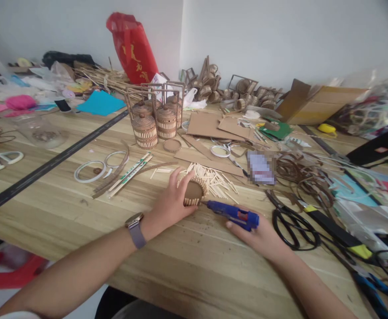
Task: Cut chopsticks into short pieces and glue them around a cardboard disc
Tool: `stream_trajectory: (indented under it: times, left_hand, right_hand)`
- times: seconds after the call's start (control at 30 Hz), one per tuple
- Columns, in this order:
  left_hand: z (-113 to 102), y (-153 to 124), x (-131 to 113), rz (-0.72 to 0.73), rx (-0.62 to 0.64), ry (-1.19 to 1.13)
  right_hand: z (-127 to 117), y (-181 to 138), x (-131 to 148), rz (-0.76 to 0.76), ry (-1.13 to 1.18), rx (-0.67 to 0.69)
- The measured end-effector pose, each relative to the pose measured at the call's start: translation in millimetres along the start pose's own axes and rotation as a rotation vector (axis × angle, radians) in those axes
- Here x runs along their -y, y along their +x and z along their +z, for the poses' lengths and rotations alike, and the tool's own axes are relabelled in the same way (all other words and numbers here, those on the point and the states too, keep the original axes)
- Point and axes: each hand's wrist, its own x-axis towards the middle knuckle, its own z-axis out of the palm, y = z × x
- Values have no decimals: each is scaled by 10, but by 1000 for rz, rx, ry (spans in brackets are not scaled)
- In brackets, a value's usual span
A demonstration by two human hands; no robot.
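My left hand is wrapped round a small round cardboard piece ringed with short wooden sticks, holding it on its side on the wooden table. My right hand grips a blue glue gun, whose nozzle touches the lower edge of the piece. A pile of loose wooden sticks lies just behind the piece. A watch sits on my left wrist.
Black scissors lie right of my right hand, beside cables and brown strips. Finished stick baskets stand at the back centre, with cardboard sheets, tape rings, a long black ruler and a red bag.
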Motion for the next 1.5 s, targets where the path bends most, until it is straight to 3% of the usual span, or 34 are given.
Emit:
stream_trajectory:
  times: [0.2,0.27,0.43,0.6,0.67,0.8,0.93,1.03,1.23,1.4,1.5]
  left_hand:
    - [-6,1,-6,-11,12,19]
    - [-8,0,-7,-14,15,16]
    - [-8,2,-9,-18,19,16]
    - [5,-3,-12,-10,20,10]
    - [10,-7,-13,-11,24,9]
    - [15,-9,-9,-5,26,5]
    - [22,-8,2,3,15,-4]
    - [27,-6,0,-4,12,-14]
    - [32,-5,-3,-2,25,-20]
    - [34,-11,6,3,30,-24]
    - [28,-7,2,24,52,-40]
  right_hand:
    - [-261,-37,-17,181,322,408]
    - [-297,-40,-13,198,321,445]
    - [-338,-17,-26,111,-37,274]
    - [-375,81,-110,129,-371,-92]
    - [-364,155,-140,124,-450,-175]
    - [-287,333,-103,85,-615,-145]
    - [-171,488,27,146,-842,-18]
    - [-91,565,80,185,-912,3]
    - [-153,598,33,167,-858,4]
    - [-379,507,220,16,-422,-67]
    - [-391,438,443,-39,-211,36]
